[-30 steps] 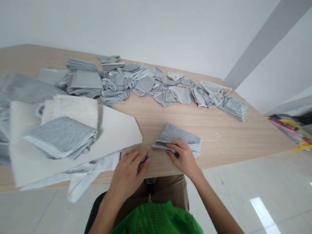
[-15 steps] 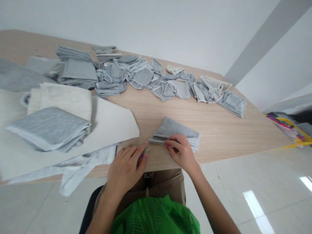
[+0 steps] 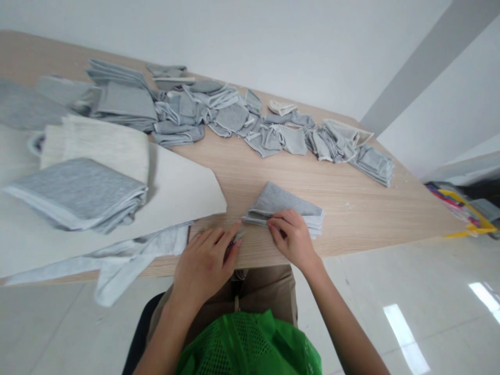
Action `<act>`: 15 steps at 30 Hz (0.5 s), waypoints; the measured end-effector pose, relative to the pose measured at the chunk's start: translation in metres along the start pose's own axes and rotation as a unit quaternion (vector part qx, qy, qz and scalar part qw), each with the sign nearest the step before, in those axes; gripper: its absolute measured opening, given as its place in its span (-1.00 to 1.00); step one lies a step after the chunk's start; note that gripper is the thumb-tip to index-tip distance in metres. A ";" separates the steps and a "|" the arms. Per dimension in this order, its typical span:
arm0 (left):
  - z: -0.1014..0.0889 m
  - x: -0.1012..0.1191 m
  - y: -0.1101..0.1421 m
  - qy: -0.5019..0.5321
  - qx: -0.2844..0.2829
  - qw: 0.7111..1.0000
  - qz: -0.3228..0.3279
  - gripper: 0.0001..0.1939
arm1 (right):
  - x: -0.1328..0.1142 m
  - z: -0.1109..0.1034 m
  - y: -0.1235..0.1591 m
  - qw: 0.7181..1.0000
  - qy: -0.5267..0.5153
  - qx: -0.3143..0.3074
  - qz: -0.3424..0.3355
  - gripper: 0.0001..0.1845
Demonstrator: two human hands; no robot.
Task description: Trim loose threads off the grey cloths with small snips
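A small folded stack of grey fabric pieces (image 3: 279, 199) with pale edges lies near the table's front edge. Thumb and fingers of my right hand (image 3: 294, 238) pinch the near edge of this stack. My left hand (image 3: 203, 264) rests on the table just to the left, its index fingertip close to the stack's left corner. Between its thumb and fingers sits a small pointed tool (image 3: 234, 240) with a dark handle and a thin metallic tip; the hand hides most of it, so its exact kind does not show.
Several grey cloth pieces (image 3: 232, 119) lie in a row along the back of the wooden table (image 3: 375, 219). At left, folded grey fabric (image 3: 78, 190) and a cream cloth (image 3: 111, 146) rest on a large pale sheet (image 3: 187, 187). A pale strip (image 3: 107, 284) hangs over the front edge.
The view has tilted slightly, shifting the table upward at left. Both hands keep nearly the same places, with the right still pinching the fabric edge.
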State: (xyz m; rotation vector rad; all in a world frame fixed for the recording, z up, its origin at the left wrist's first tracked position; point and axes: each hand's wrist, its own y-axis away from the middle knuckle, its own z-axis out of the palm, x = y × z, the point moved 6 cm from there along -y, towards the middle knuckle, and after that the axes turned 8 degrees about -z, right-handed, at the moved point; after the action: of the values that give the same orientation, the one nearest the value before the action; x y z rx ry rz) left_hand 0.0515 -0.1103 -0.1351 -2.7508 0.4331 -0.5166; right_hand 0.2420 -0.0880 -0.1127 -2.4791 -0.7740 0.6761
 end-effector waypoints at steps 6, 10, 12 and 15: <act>-0.001 0.000 -0.001 0.010 0.003 1.000 0.007 -0.56 | 0.003 -0.011 -0.001 0.994 -0.075 0.063 0.039 -0.85; -0.001 -0.002 0.001 0.012 0.009 1.000 0.006 -0.57 | 0.012 -0.021 0.005 0.980 -0.106 0.142 0.087 -0.85; -0.001 -0.003 0.002 0.016 0.011 1.000 0.004 -0.57 | 0.013 -0.026 0.010 0.970 -0.114 0.183 0.109 -0.84; -0.001 -0.005 0.003 0.022 0.010 1.000 0.007 -0.57 | 0.014 -0.040 0.019 0.952 -0.125 0.252 0.118 -0.85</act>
State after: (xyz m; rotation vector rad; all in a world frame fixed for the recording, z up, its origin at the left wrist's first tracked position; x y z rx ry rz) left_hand 0.0466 -0.1114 -0.1368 -2.7211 0.4543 -0.5749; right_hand 0.2818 -0.1043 -0.0965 -2.0488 -0.3266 1.1332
